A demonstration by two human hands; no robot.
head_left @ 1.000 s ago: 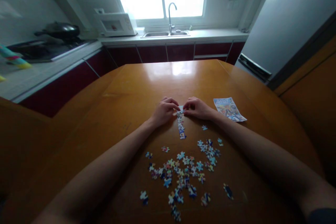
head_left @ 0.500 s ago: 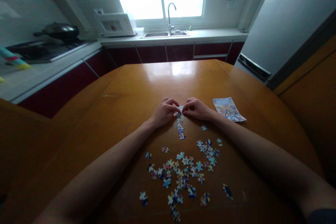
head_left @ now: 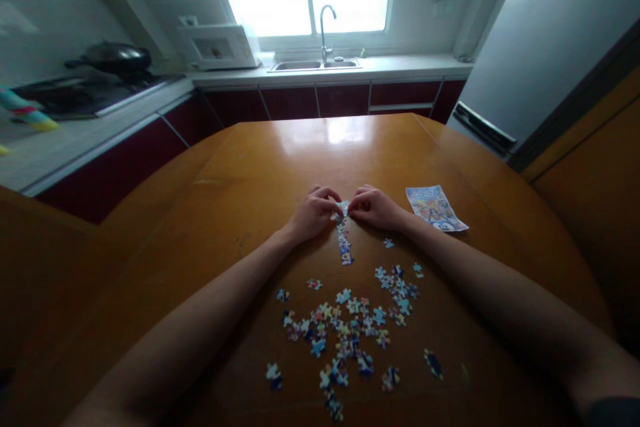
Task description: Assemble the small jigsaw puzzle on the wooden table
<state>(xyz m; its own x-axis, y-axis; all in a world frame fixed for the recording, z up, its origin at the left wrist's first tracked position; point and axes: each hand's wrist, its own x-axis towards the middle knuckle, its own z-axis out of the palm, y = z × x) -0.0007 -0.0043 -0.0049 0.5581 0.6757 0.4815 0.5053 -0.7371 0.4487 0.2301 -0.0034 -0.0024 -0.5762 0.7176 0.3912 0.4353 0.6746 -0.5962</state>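
Note:
A narrow strip of joined puzzle pieces (head_left: 344, 240) runs toward me on the wooden table (head_left: 250, 173). At its far end my left hand (head_left: 315, 212) and my right hand (head_left: 374, 207) meet, fingers curled and pinched together on the top pieces of the strip. Several loose puzzle pieces (head_left: 350, 330) lie scattered nearer to me, between my forearms. One stray piece (head_left: 388, 243) sits just under my right wrist.
A printed picture sheet (head_left: 436, 207) lies on the table right of my right hand. Beyond the table stand a counter with a sink and tap (head_left: 324, 47), a white microwave (head_left: 219, 47), a wok on the hob (head_left: 115, 59) and a grey fridge (head_left: 540, 40).
Both hands stay pinched on the far end of the strip; only slight finger shifts show.

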